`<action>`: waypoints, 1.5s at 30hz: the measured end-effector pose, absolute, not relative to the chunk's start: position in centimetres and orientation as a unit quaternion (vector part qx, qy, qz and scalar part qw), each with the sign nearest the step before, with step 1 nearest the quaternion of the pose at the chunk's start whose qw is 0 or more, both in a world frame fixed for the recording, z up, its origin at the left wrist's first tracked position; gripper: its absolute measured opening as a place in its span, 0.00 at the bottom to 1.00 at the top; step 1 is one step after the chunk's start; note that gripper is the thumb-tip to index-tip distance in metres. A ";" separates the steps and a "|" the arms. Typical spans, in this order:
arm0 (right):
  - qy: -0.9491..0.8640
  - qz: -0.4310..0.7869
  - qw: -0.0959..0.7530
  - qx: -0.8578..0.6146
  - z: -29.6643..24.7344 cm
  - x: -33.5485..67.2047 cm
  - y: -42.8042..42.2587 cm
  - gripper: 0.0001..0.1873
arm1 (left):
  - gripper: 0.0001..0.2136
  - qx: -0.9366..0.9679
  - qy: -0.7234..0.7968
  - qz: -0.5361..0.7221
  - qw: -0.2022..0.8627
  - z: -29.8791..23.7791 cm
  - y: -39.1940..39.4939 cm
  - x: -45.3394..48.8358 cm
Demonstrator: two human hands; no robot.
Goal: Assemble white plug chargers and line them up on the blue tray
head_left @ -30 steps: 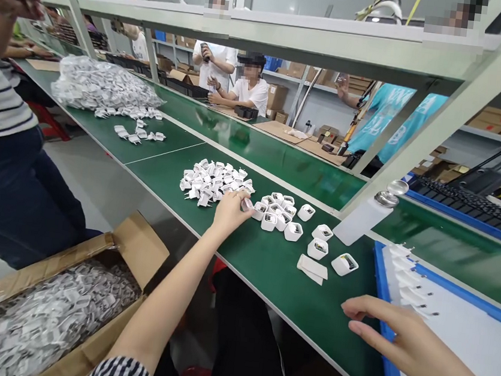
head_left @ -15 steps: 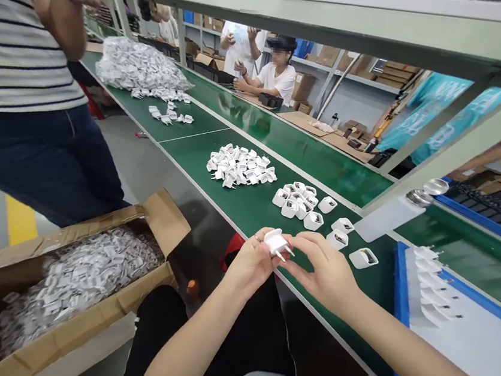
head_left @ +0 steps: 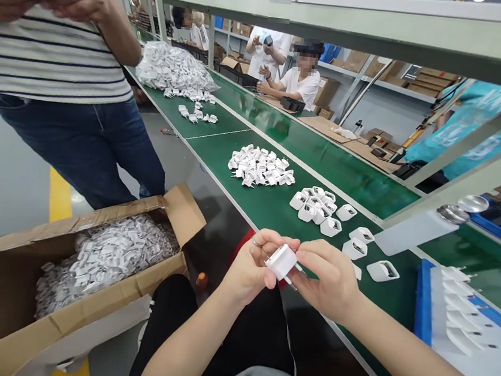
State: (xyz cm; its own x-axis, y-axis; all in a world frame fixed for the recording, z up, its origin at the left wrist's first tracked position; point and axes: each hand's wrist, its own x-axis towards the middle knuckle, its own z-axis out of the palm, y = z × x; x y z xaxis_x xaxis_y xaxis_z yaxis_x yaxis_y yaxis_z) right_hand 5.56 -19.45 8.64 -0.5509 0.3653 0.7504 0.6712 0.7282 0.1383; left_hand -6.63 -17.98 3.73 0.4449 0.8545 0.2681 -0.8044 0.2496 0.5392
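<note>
A white two-pin plug piece is pinched in my left hand, its two metal pins pointing right and down. My right hand closes on the same piece from the pin side, thumb below and fingers above; its exact contact is partly hidden. Just beyond my hands on the green bench stand several open white charger housings with parts inside. One housing is partly covered by my right hand. Farther left lies a heap of similar white plug pieces.
An open carton of bagged white pieces stands at lower left. A blue-edged tray holding a row of white plug pieces is at right, near a white bottle. A person in a striped shirt stands at left; others work behind.
The view has swung left, shifting the scene rightward. The plug piece has turned in my hands to show its broad face, and my right fingers have closed in on it.
</note>
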 end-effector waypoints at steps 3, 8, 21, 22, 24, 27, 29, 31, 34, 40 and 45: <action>-0.850 -0.218 0.387 -0.283 8.6 5.3 -19.5 0.12 | 0.20 0.325 0.005 0.534 0.780 3.6 -18.1 -6.7; -0.862 -0.218 0.368 -0.273 8.8 5.2 -20.0 0.11 | 0.19 0.349 -0.010 0.547 0.761 3.3 -18.3 -6.7; -0.758 0.264 0.503 -0.321 8.1 4.7 -21.6 0.11 | 0.20 0.418 -0.011 0.581 0.698 3.4 -19.2 -6.6; -0.758 0.270 0.505 -0.313 8.2 4.7 -21.6 0.10 | 0.20 0.422 -0.006 0.582 0.695 3.3 -19.2 -6.5; -0.769 0.246 0.505 -0.305 8.3 4.8 -21.5 0.07 | 0.19 0.428 0.006 0.582 0.692 3.3 -19.2 -6.5; -0.797 0.176 0.498 -0.294 8.5 5.0 -21.4 0.07 | 0.19 0.436 0.009 0.579 0.689 3.3 -19.1 -6.4; -0.812 0.135 0.492 -0.284 8.5 5.0 -21.3 0.08 | 0.19 0.438 0.002 0.576 0.690 3.3 -19.1 -6.3; -0.820 0.111 0.487 -0.278 8.3 5.0 -21.3 0.08 | 0.19 0.437 0.003 0.573 0.694 3.3 -19.1 -6.2; -0.832 0.078 0.471 -0.282 8.1 5.2 -21.3 0.07 | 0.20 0.432 0.040 0.571 0.697 3.2 -19.1 -6.2; -0.861 -0.066 0.258 -0.433 10.0 10.9 -21.3 0.09 | 0.22 0.377 0.201 0.562 0.709 1.5 -17.8 -6.7; -0.697 0.017 0.085 -0.712 10.0 16.9 -21.6 0.11 | 0.16 0.317 0.317 0.500 0.741 -1.2 -16.8 -6.4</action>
